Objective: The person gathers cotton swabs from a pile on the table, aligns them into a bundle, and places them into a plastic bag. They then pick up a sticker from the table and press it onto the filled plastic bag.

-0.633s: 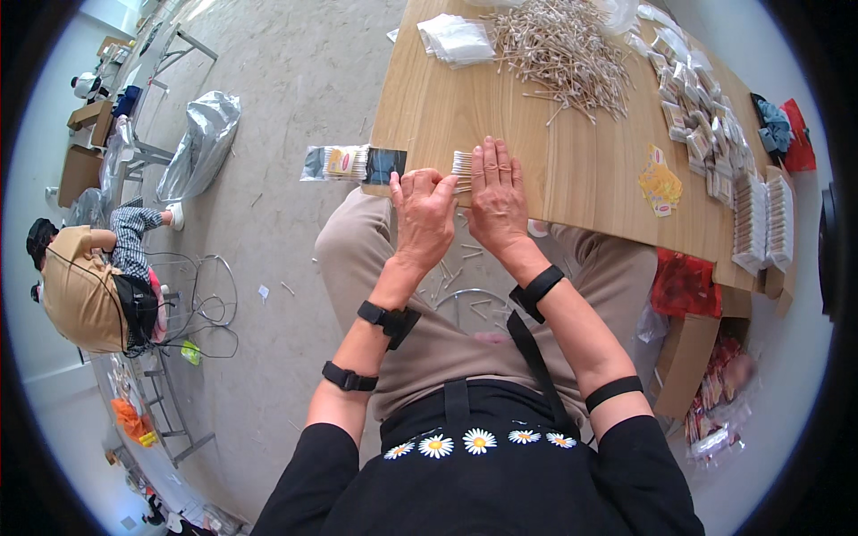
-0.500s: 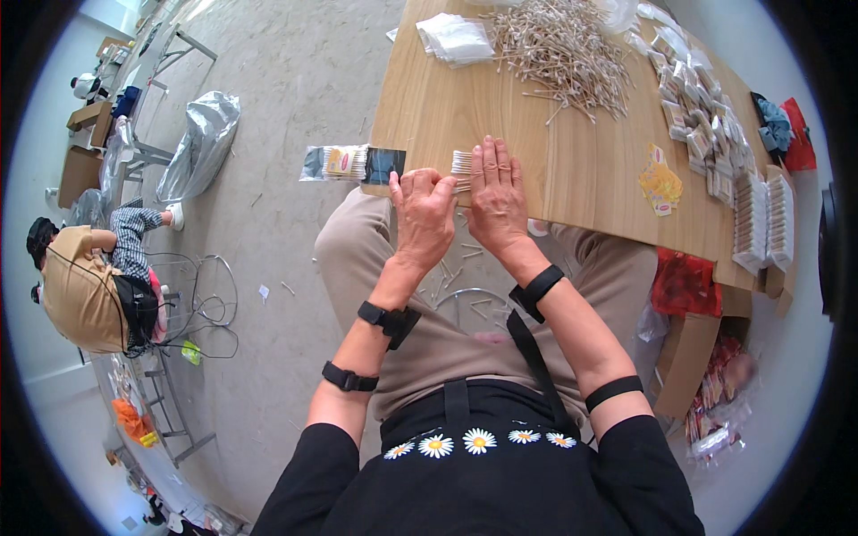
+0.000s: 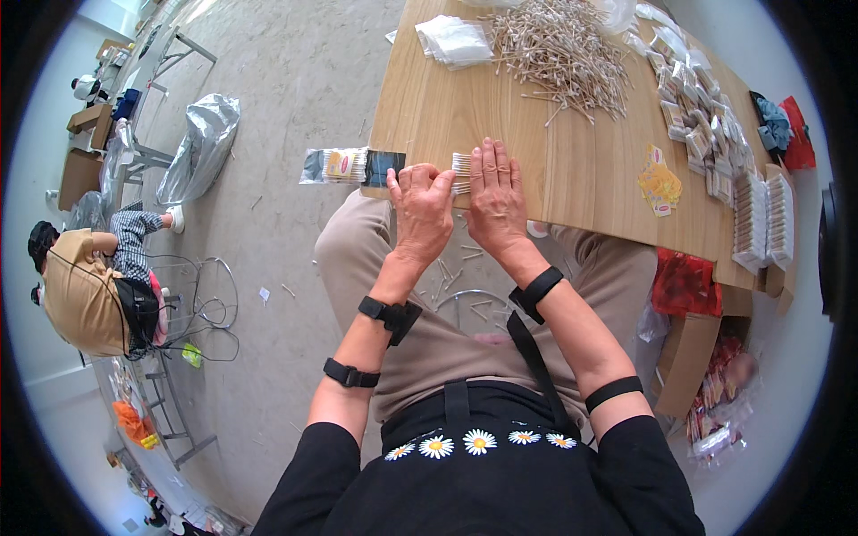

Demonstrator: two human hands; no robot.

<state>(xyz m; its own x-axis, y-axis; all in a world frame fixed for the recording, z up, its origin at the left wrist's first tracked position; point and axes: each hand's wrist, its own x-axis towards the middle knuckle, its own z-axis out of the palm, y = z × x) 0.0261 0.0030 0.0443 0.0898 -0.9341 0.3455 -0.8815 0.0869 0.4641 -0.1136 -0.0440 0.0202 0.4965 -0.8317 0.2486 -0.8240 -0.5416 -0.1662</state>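
A row of white-tipped cotton swabs [image 3: 460,167] lies side by side at the near edge of the wooden table. My right hand [image 3: 497,196] rests flat over the row's right part, fingers straight and close together. On the other side, my left hand [image 3: 422,207] has its fingers curled in and its thumb at the swabs' left ends; whatever is inside the curled fingers is hidden. Left of it, a small bundle of cotton swabs with a yellow card [image 3: 344,164] lies on a dark strip [image 3: 386,166] that reaches past the table's left edge.
A large heap of loose swabs [image 3: 567,58] covers the far table, beside a stack of clear bags [image 3: 454,40]. Yellow cards [image 3: 660,183] lie rightward, near many filled packs [image 3: 702,112] and upright rows of packs [image 3: 764,219]. A person [image 3: 85,286] sits at far left.
My left thumb has drawn slightly up along the swabs' left ends, and my left fingers have shifted a little. The right hand has barely moved.
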